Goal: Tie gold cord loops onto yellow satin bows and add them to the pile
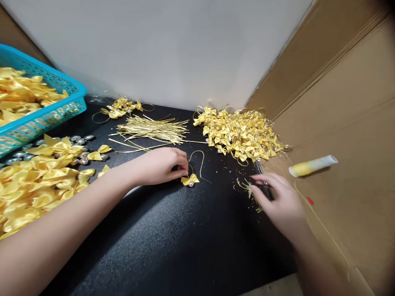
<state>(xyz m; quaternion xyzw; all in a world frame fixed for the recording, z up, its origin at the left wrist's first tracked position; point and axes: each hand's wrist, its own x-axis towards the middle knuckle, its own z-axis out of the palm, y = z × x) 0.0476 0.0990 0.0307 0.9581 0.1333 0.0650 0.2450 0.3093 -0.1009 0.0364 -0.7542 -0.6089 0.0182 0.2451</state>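
My L hand (163, 165) pinches bow (190, 180) at hand's 4 o'clock, tips together; wire (202, 163) loops to bow's 1; R hand (282, 201) blurred by clippings (246, 187), bow's 3, can't tell grip; I'd pinch lightly, avoid creasing.

A yellow bow (194, 179) is held at the left hand's (163, 164) fingertips (184, 168); gold scraps (248, 190) are scattered beside the right hand's (285, 207) fingers (263, 199).

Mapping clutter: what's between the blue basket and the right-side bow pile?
In the head view, a small bow cluster, then a bundle of gold strands.
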